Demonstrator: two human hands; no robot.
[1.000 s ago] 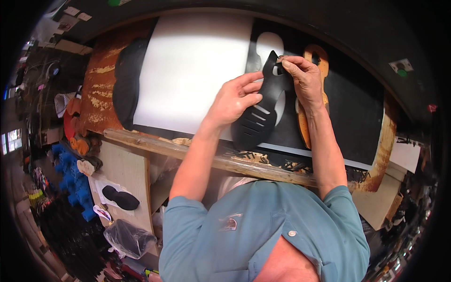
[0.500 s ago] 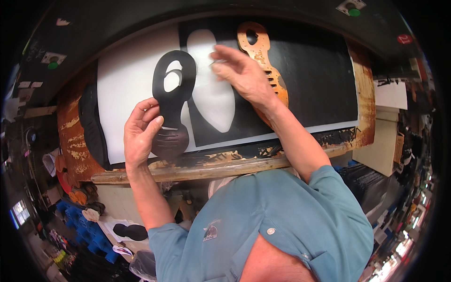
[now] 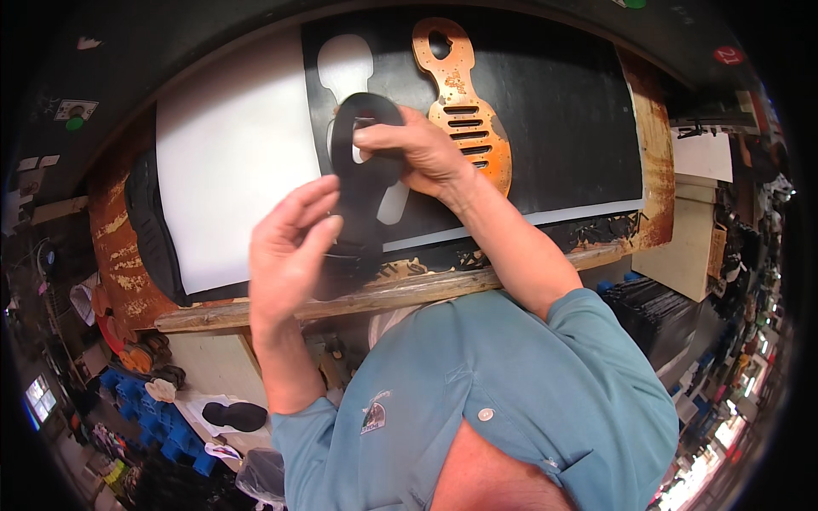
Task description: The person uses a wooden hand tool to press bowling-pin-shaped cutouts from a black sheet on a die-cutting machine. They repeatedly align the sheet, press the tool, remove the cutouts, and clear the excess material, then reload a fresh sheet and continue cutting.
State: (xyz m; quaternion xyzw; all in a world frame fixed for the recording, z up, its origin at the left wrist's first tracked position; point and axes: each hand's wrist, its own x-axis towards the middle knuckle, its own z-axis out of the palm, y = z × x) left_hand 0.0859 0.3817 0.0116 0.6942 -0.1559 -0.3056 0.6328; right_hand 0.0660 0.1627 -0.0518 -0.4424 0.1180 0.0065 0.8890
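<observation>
Between my hands is a black, sole-shaped cut piece (image 3: 358, 226) with an opening at its far end and slits at its near end, somewhat blurred. My left hand (image 3: 291, 243) pinches its left edge near the narrow middle. At the far end my right hand (image 3: 422, 153) grips it, the thumb lying across the opening. Behind the piece, a matching cutout (image 3: 346, 64) in the black sheet (image 3: 562, 128) shows white underneath. Just beyond my right hand lies an orange slotted cutting die (image 3: 443, 81), flat on the sheet.
A white sheet (image 3: 230, 170) covers the table's left part, with stacked black pieces (image 3: 158, 238) beside it. Black scraps (image 3: 596, 247) lie along the wooden front edge (image 3: 426, 289). A dark machine beam (image 3: 213, 64) spans the far side. Blue crates (image 3: 162, 426) stand lower left.
My right hand has come down from over the cutout and taken hold of the black piece's far end. The piece has moved right, now covering much of the cutout.
</observation>
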